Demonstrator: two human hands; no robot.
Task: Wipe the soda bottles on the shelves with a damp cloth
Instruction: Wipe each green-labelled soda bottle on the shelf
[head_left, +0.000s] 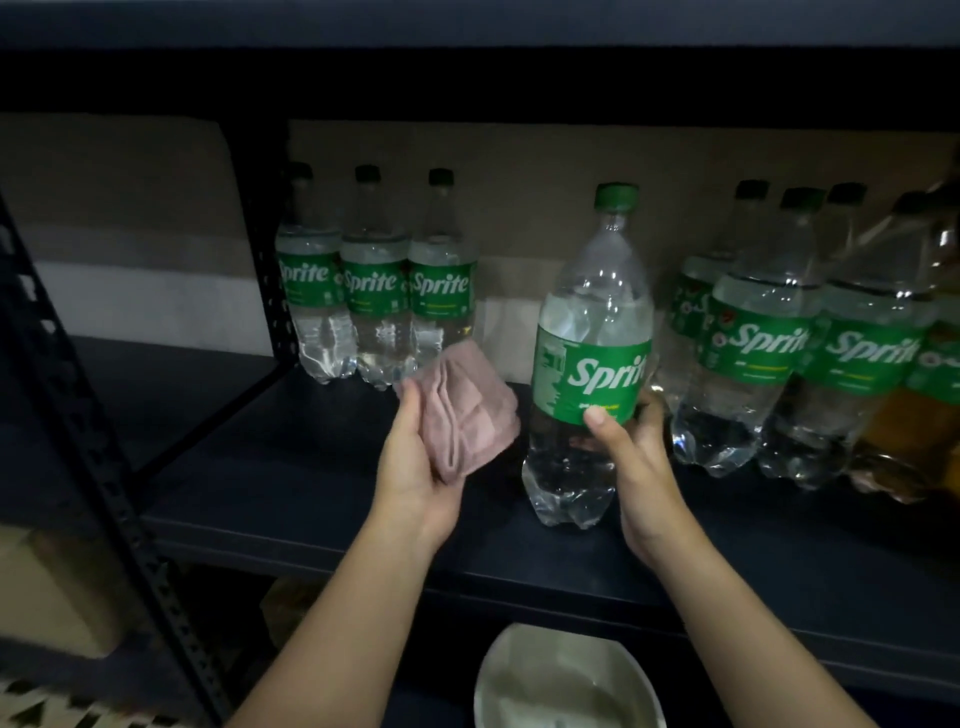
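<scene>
A large clear Sprite bottle (592, 332) with a green cap and green label stands near the middle of the dark shelf (291, 499). My right hand (631, 441) grips its lower body, thumb on the label. A folded pink cloth (462, 410) lies in my left hand (415, 462), which holds it just left of the bottle, a small gap apart. Three smaller Sprite bottles (376, 291) stand in a row at the back left. Several large Sprite bottles (769, 338) crowd the right side.
An amber bottle (914, 431) leans at the far right. A black perforated upright (93, 410) slants at the left. Below the shelf sits a white bowl (566, 680) of water. Cardboard boxes (47, 587) fill the lower left. An upper shelf (467, 78) hangs overhead.
</scene>
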